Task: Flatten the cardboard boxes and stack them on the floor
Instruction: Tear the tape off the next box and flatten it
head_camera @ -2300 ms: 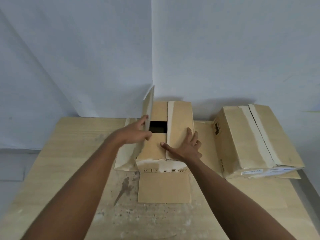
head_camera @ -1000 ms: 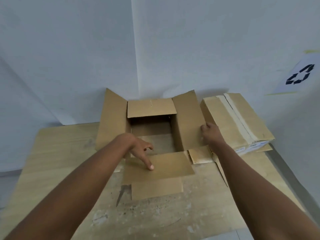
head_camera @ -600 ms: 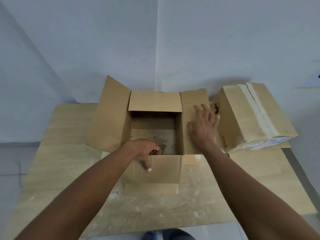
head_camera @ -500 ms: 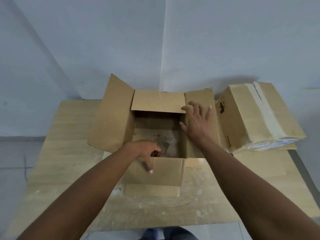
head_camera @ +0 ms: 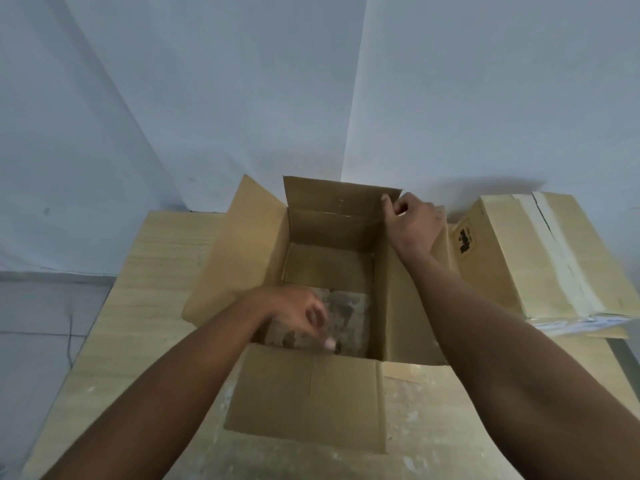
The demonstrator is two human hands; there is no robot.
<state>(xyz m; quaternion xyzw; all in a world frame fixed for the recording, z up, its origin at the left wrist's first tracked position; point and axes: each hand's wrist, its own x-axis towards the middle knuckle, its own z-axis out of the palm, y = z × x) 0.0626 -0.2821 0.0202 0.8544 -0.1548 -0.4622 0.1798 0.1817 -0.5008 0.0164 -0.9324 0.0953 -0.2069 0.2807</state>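
Observation:
An open cardboard box (head_camera: 239,258) stands in the middle of the wooden table (head_camera: 152,271), all its top flaps spread. Its bottom is open too, so the stained tabletop shows through. My right hand (head_camera: 414,223) pinches the right corner of the upright far flap (head_camera: 332,199). My left hand (head_camera: 299,315) is blurred, fingers curled, inside the opening just above the fold of the near flap (head_camera: 304,393); its grip is unclear. A second, taped box (head_camera: 543,258) lies shut on the table to the right.
The table sits in a corner, with white walls right behind the boxes. Grey floor (head_camera: 34,327) shows to the left of the table. The taped box almost touches the open box's right flap (head_camera: 408,313).
The taped top of the middle box has been opened and its flaps spread. My right hand has moved from the right flap to the far flap's corner and lifted that flap upright.

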